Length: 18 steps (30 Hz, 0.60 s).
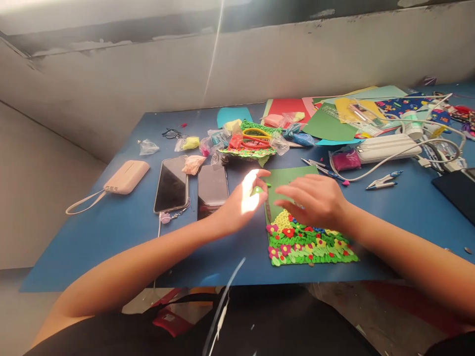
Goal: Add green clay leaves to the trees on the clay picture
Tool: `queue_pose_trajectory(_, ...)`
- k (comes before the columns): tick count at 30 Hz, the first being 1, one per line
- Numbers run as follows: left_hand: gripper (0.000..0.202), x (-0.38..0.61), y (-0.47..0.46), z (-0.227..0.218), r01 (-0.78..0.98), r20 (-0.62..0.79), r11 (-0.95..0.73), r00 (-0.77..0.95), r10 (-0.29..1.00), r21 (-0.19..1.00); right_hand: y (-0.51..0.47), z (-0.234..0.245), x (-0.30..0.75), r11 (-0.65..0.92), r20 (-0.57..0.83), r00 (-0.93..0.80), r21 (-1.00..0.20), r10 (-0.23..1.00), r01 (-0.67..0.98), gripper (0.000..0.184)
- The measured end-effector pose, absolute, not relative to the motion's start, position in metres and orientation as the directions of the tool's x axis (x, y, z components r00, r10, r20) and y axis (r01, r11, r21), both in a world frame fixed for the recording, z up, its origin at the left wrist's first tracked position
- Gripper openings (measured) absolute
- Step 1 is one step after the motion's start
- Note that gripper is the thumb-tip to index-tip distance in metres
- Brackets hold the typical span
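Note:
A green card [293,174] lies on the blue table, its lower part covered in small clay flowers and leaves [311,249] in red, yellow, magenta and green. Over the card's left edge is my left hand [247,200], its fingers curled around a small lump of light green clay [258,190]. Bright sunlight falls on that hand and washes out some detail. My right hand [315,198] hovers above the middle of the card, slightly blurred, with fingers extended and thumb apart. I see nothing held in it. Its palm side is hidden.
Two phones [171,185] and a pink power bank [127,177] lie to the left. Behind the card are bagged clay lumps [191,143] and scissors [256,141]. Craft knives or pens [384,181], a white case [386,147], coloured paper [330,123] and cables sit to the right.

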<state>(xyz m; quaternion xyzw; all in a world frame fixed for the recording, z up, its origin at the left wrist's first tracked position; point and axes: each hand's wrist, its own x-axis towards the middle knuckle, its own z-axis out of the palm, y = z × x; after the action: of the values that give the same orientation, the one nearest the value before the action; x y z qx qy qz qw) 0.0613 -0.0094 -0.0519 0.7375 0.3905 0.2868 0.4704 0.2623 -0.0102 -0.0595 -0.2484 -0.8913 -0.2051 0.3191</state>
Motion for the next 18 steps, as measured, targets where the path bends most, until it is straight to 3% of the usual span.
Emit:
queue_pose_trajectory(3, 0.042, 0.062, -0.026, -0.051, 0.209, 0.086, -0.255, 0.59, 0.803, 0.944, -0.024, -0.053, 0.261, 0.828, 0.696, -0.681, 0.229, 0.229, 0.512, 0.019)
queue_pose_trajectory(6, 0.047, 0.059, -0.037, -0.05, 0.252, 0.25, -0.562, 0.704, 0.665, 0.788, -0.032, -0.054, 0.261, 0.873, 0.682, -0.702, 0.197, 0.205, 0.446, 0.019)
queue_pose_trajectory(9, 0.056, 0.056, -0.036, -0.053, 0.222, 0.298, -0.721, 0.801, 0.518, 0.657, -0.035, -0.056, 0.261, 0.917, 0.667, -0.718, 0.131, 0.2, 0.378, 0.031)
queue_pose_trajectory(13, 0.057, 0.059, -0.025, -0.058, 0.155, 0.293, -0.731, 0.846, 0.445, 0.664, -0.037, -0.054, 0.261, 0.948, 0.649, -0.741, 0.094, 0.173, 0.304, 0.036)
queue_pose_trajectory(18, 0.034, 0.061, -0.024, -0.052, 0.173, 0.29, -0.714, 0.83, 0.476, 0.678, -0.035, -0.049, 0.259, 0.938, 0.67, -0.714, 0.079, 0.202, 0.339, 0.036)
